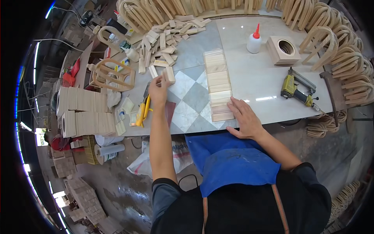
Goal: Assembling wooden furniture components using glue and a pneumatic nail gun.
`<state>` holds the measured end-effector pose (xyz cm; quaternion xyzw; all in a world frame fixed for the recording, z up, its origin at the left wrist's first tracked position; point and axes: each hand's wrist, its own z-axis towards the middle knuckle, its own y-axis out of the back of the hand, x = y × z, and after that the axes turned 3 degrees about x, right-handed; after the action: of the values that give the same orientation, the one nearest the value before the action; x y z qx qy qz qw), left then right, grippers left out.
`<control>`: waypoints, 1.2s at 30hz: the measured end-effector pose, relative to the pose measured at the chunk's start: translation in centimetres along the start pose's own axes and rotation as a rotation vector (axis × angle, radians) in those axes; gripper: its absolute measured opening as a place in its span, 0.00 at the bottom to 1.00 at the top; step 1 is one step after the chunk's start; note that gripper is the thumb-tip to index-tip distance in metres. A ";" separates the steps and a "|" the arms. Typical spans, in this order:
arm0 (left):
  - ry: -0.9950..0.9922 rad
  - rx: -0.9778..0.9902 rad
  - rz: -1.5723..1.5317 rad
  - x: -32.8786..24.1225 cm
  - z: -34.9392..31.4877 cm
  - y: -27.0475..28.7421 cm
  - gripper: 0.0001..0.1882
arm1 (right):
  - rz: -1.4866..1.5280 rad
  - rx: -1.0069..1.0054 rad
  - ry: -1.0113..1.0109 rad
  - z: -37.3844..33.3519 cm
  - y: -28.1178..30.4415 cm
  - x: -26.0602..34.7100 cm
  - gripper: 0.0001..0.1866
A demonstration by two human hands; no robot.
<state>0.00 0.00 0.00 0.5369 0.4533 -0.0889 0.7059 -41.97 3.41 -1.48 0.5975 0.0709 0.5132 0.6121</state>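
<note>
My left hand (157,93) is at the near edge of a heap of loose wooden blocks (165,41), its fingers closed against a small pale wooden block (170,74). The fingertips partly cover that block. A straight row of similar blocks (218,76) lies side by side on the table, running away from me. Beside its near right end rests my right hand (246,121), fingers stretched out and fingertips touching the row's edge. A yellow-handled tool (143,111) lies just left of my left forearm.
On the right are a white glue bottle (254,42) with a red tip, a wooden box (282,50) with a round hole and a yellow-green nail gun (294,89). Bent wooden frames (344,50) line the far and right edges. Stacked wooden panels (87,113) stand left.
</note>
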 end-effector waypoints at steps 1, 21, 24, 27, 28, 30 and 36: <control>-0.009 -0.085 -0.043 -0.9 -1.3 1.2 0.21 | 0.023 -0.016 0.013 0.3 -0.4 0.3 0.47; -0.359 0.002 0.022 -6.7 -26.1 -7.7 0.17 | 0.003 -0.088 0.122 -2.0 -0.3 0.6 0.15; -0.426 0.020 0.087 -5.9 -26.5 -8.0 0.18 | -0.020 -0.127 0.101 -2.3 -0.5 0.5 0.13; -0.449 0.015 0.089 -5.6 -26.2 -8.6 0.17 | -0.003 -0.110 0.104 -2.3 -0.6 0.7 0.13; -0.464 0.013 0.088 -5.5 -26.0 -8.8 0.16 | 0.003 -0.104 0.103 -2.3 -0.6 0.8 0.12; -0.482 0.011 0.086 -5.5 -25.9 -8.9 0.15 | 0.007 -0.099 0.103 -2.2 -0.6 0.9 0.12; -0.468 0.024 0.083 -5.6 -25.9 -8.8 0.15 | 0.023 -0.094 0.102 -2.3 -0.6 0.9 0.11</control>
<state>-22.68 16.12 -2.12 0.5282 0.2539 -0.1870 0.7884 -42.86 5.72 -2.17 0.5420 0.0708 0.5527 0.6291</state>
